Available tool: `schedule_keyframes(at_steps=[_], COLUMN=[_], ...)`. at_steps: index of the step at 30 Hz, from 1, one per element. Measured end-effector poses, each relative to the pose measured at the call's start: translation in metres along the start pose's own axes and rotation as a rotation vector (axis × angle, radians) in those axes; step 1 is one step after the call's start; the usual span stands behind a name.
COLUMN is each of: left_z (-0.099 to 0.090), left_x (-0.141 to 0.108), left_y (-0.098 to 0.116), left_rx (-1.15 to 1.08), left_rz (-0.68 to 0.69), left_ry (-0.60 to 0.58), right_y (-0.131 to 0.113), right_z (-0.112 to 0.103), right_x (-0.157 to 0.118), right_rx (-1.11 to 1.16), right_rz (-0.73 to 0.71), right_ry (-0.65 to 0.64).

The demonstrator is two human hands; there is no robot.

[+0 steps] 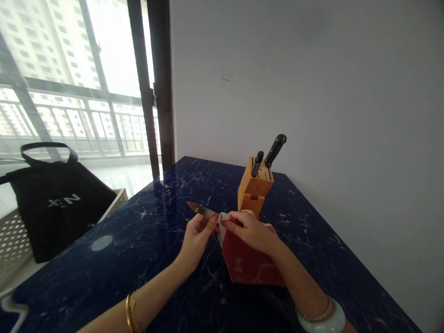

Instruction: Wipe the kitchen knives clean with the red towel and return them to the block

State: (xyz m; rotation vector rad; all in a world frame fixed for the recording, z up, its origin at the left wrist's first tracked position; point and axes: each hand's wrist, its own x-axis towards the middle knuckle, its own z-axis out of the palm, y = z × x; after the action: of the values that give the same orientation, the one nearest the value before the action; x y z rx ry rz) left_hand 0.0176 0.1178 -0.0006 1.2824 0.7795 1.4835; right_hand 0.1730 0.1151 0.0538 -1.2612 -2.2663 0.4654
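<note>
While my left fingers grip a small knife, my right hand clenches a red packet; two knives stand in the wooden block.

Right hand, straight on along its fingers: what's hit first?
The right hand points at the left hand gripping the knife, so probably that hand's thumb first; they look nearly touching, though depth is unclear.
</note>
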Motion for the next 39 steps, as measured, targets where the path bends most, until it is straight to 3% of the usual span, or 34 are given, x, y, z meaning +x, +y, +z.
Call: schedule_keyframes(at_steps=[18,27,35,39], left_z=[0.004,0.004,0.002,0.003], left_x=[0.001,-0.001,0.000,-0.001], left_y=[0.008,0.011,0.011,0.011], left_rx=[-0.019,0.016,0.026,0.021], left_rz=[0.004,0.029,0.038,0.032], left_ry=[-0.085,-0.066,-0.082,-0.075], right_y=[0.003,0.000,0.001,-0.001], right_z=[-0.006,-0.005,-0.007,-0.003], right_x=[-0.001,0.000,-0.002,-0.001], right_rx=[0.024,-0.018,0.082,0.018], right_rz=[-0.007,-0.017,-0.001,0.000], right_ry=[-0.006,0.023,-0.026,0.020])
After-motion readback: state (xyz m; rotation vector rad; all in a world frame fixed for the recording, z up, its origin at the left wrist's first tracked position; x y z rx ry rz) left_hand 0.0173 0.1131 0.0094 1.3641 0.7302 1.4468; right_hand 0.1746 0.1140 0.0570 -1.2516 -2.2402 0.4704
